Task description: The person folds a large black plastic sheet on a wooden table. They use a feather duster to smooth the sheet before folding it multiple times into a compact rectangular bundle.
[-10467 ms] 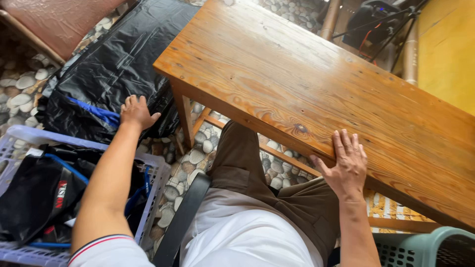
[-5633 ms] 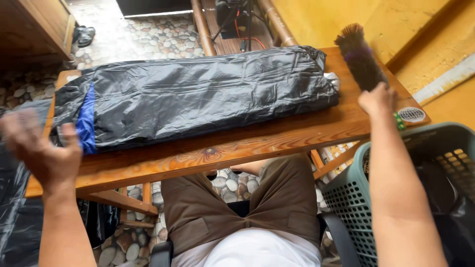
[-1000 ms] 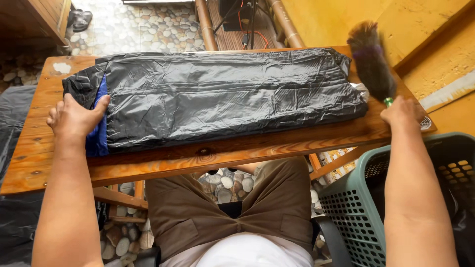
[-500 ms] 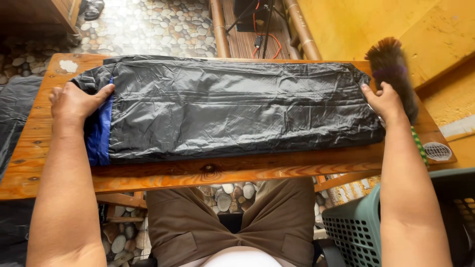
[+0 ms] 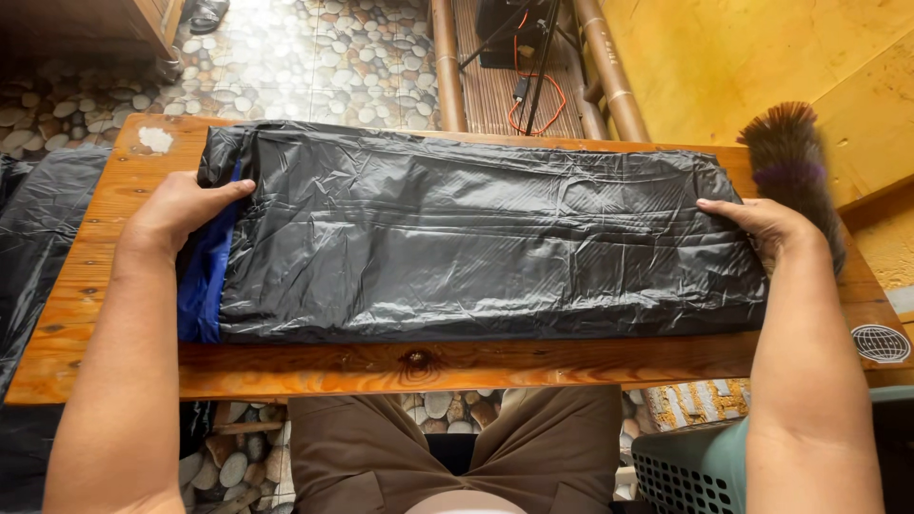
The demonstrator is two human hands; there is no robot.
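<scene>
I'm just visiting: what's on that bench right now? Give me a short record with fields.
Surface: wooden table
Main item: black plastic bag, lying flat along the table, blue cloth showing at its left end
Left hand: open, resting on the bag's left end
Right hand: open, flat on the bag's right end
Beside right hand: dark bristly brush
Below right: green plastic basket

Both forearms are bare from elbow to wrist, no sleeves in sight and no gloves, watch or rings that can be made out. The left hand (image 5: pixel 181 211) and right hand (image 5: pixel 766 224) show broad backs and short, plain fingers (image 5: pixel 236 187). Below, well back from the fingers, brown trousers (image 5: pixel 457 452) cover both thighs, with a seam and creases down the middle. A sliver of pale shirt (image 5: pixel 462 503) peeks at the bottom edge.
</scene>
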